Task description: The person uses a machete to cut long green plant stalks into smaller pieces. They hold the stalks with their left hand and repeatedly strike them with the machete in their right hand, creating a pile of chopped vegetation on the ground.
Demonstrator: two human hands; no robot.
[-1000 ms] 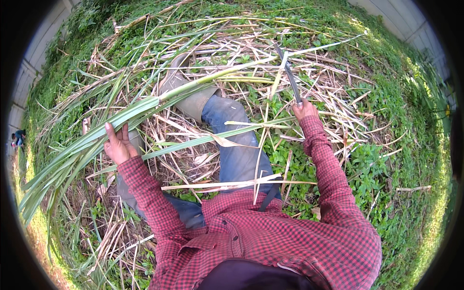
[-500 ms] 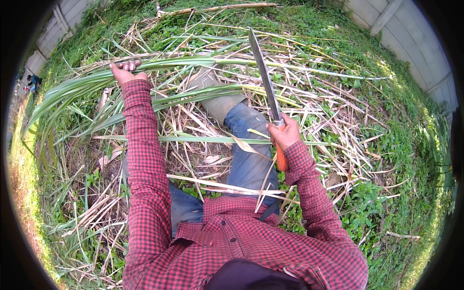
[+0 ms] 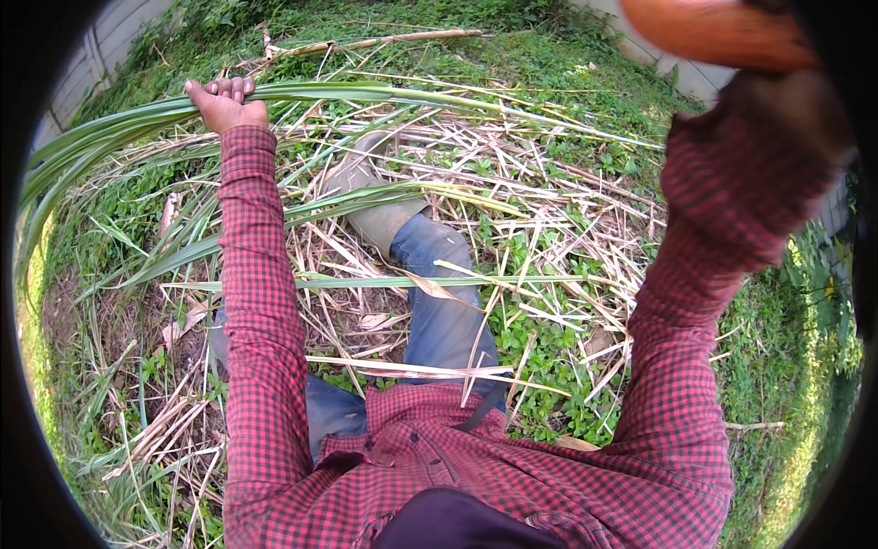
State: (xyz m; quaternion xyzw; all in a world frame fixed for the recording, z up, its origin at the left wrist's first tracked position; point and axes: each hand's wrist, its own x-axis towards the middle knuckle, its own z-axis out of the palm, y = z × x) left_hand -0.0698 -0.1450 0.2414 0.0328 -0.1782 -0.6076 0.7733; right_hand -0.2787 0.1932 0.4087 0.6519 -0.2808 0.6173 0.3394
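Note:
My left hand (image 3: 230, 108) is closed around a long leafy green grass stalk (image 3: 320, 90). Its leaves droop to the left, and its thin pale stem reaches out to the right above the ground. At the upper right, close to the camera, my right hand (image 3: 805, 114) is raised and blurred, wrapped round the orange handle (image 3: 722, 35) of a machete. The blade is out of view. Below the held stalk, another green stalk (image 3: 366, 195) lies by my boot (image 3: 370, 197), and a long green leaf (image 3: 357, 282) crosses in front of my leg.
Dry straw and cut stems (image 3: 540, 183) cover the ground around my leg. Low green plants (image 3: 558, 366) grow among them. A thick dry stalk (image 3: 393, 40) lies at the far side. Pale walls (image 3: 110, 50) stand at the far left and far right.
My right hand has swung the machete from beside my knee up to the upper right, taking its blade out of view. My left hand has lifted the stalk slightly, up and left.

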